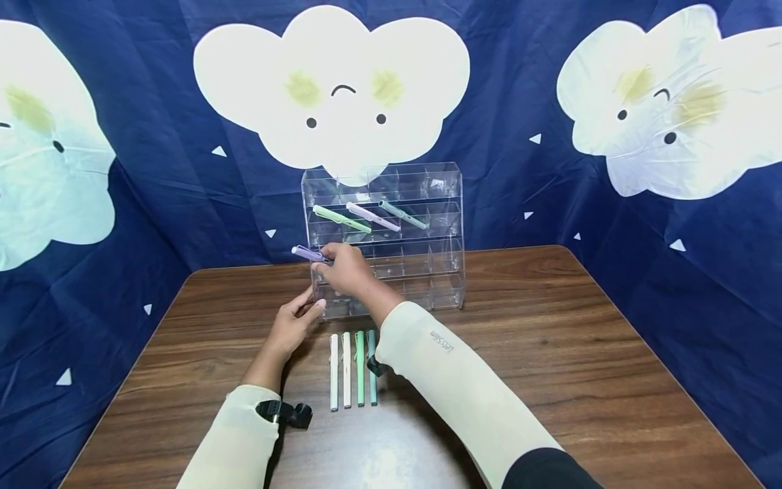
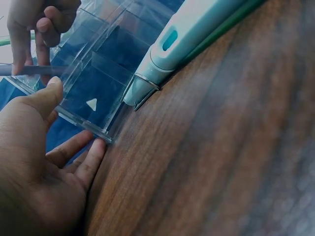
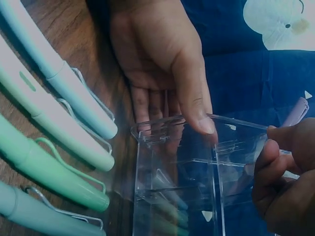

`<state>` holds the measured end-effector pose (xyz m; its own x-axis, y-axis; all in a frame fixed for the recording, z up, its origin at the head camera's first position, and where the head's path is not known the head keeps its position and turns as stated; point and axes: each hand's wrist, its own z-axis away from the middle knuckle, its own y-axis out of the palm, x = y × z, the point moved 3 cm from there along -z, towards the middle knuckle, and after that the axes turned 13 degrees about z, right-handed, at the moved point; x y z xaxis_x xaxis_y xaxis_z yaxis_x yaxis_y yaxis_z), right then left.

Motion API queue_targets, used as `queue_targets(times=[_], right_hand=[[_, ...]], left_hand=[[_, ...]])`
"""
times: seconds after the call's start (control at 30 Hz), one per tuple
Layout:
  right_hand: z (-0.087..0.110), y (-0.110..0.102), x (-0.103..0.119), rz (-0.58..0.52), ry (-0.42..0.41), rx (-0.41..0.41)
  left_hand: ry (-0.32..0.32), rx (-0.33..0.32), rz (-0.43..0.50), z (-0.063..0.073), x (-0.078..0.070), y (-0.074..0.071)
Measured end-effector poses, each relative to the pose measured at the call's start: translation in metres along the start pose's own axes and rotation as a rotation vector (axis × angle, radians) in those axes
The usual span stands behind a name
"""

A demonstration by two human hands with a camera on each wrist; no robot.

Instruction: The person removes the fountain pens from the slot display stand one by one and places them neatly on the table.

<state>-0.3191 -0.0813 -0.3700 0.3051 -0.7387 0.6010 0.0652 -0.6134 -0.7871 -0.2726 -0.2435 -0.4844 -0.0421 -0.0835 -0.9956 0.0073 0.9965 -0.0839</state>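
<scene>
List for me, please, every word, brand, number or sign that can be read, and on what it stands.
"LetsSlim", as best it reads, on the right sleeve.
Pens on the table: any lettering is too small to read.
Pens in the clear rack and the held lilac pen: likewise.
No other text is readable.

Room lay over the table right of the rack; the left hand blocked its lower left edge, the right hand its left front; pens lay before it.
</scene>
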Motion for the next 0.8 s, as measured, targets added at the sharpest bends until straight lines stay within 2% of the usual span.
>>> queue_targets(times=[0.4,0.8], right_hand=[[0.0001,0.0059,-0.0042,-0.002,-0.063,-0.058],[-0.0004,-0.0003,-0.0058,-0.038,-0.092,-0.190]], left_hand=[[0.010,-0.012,-0.012,0.0008,-0.0008,0.0003],[-0.010,0.006,0.009,0.0006,-0.0001,-0.0007]])
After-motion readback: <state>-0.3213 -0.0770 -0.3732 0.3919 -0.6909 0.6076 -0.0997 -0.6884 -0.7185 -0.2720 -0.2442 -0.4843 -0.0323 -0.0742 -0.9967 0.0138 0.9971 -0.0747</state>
